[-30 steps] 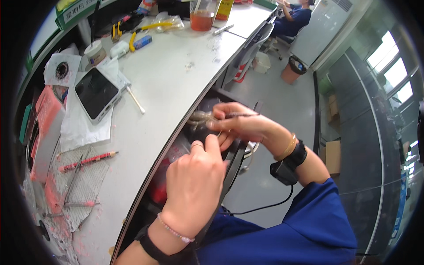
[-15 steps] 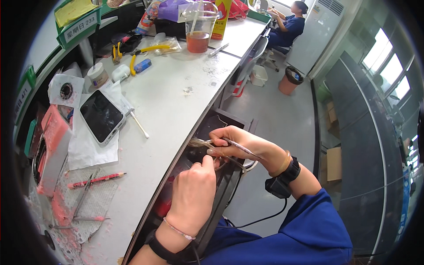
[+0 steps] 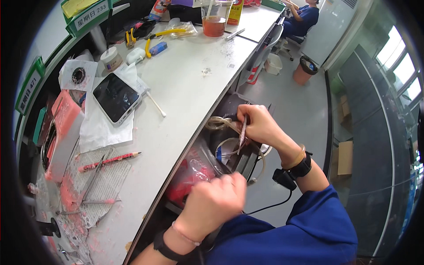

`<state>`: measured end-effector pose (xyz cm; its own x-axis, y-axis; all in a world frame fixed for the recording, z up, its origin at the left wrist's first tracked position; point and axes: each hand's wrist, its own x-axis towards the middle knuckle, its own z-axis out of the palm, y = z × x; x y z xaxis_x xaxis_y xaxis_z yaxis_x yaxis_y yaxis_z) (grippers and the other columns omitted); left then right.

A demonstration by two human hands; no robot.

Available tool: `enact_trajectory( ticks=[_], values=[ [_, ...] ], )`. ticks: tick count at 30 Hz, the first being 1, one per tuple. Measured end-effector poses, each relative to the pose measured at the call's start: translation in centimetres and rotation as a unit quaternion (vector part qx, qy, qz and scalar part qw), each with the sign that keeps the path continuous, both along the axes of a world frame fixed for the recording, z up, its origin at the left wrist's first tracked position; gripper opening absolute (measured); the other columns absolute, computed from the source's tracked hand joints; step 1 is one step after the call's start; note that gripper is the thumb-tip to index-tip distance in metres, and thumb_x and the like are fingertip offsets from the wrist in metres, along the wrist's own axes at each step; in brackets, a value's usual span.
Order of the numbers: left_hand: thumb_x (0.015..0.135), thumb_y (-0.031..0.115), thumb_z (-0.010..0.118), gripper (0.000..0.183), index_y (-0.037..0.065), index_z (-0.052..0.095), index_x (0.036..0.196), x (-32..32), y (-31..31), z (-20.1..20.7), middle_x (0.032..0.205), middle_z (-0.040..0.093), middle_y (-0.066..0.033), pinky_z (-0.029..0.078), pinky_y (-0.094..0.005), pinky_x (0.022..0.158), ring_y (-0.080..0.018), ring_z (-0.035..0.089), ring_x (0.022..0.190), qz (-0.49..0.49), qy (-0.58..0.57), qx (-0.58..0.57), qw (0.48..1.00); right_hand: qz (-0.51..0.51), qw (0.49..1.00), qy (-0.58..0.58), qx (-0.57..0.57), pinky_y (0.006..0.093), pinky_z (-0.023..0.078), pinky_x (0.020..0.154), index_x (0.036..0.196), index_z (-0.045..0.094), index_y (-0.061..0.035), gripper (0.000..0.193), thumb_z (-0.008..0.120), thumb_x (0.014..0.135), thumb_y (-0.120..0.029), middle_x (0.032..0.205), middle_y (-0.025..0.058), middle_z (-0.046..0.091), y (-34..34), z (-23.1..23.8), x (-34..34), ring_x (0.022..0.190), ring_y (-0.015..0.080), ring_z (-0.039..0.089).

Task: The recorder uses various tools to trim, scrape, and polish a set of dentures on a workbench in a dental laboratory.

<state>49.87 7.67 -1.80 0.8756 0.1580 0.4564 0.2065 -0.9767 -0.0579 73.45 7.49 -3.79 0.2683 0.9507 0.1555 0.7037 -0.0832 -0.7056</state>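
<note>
Over an open drawer [image 3: 251, 164] at the table's edge, my right hand [image 3: 258, 123] pinches a slim pen-shaped tool [image 3: 242, 134] with a mottled pinkish-grey body, its lower end pointing down. A coiled beige cable [image 3: 217, 123] lies beside those fingers, and a loop of it hangs below the hand. My left hand [image 3: 216, 196] is nearer to me, curled and smeared by motion; its fingertips are hidden, so what it holds, if anything, does not show. Just beyond it, a clear plastic bag with red contents [image 3: 192, 170] sits in the drawer.
On the table [image 3: 185, 92] lie a phone [image 3: 115, 98] on white tissue, a cotton swab [image 3: 155, 104], a red pencil [image 3: 110, 161] and pink-smeared newsprint [image 3: 106, 185]. Farther back are yellow-handled pliers [image 3: 165, 33] and a cup of amber drink [image 3: 214, 26]. A person [image 3: 304, 17] sits beyond.
My hands have moved apart: the right went right and farther away with the tool, the left came toward me and right. The cable coil now shows in the drawer; the view has shifted.
</note>
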Motion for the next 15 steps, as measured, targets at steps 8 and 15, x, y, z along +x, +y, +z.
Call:
enact_trajectory(
  ticks=[8,15],
  values=[
    [0.081,0.009,0.066,0.011,0.000,0.064,0.075,-2.0,-1.5,0.5,0.060,0.051,0.0005,0.038,-0.0220,0.047,-0.0084,0.049,0.049,-0.228,-0.022,0.062,0.971,-0.008,0.999,-0.052,0.006,0.0353,0.036,0.048,0.068,0.047,0.0018,0.025,0.071,0.074,-0.006,0.054,0.0147,0.044,0.1,-1.4,-0.2,0.051,0.0169,0.034],
    [0.077,0.005,0.067,0.012,-0.002,0.069,0.086,-3.8,-0.6,1.4,0.078,0.065,-0.0086,0.048,-0.0222,0.054,-0.0152,0.064,0.066,-0.179,-0.140,0.007,0.974,-0.232,0.916,0.026,0.326,0.0343,0.053,0.065,0.085,0.057,0.0016,0.024,0.062,0.093,-0.020,0.082,0.0167,0.069,-1.4,-0.5,0.4,0.067,0.0232,0.067]
  ],
)
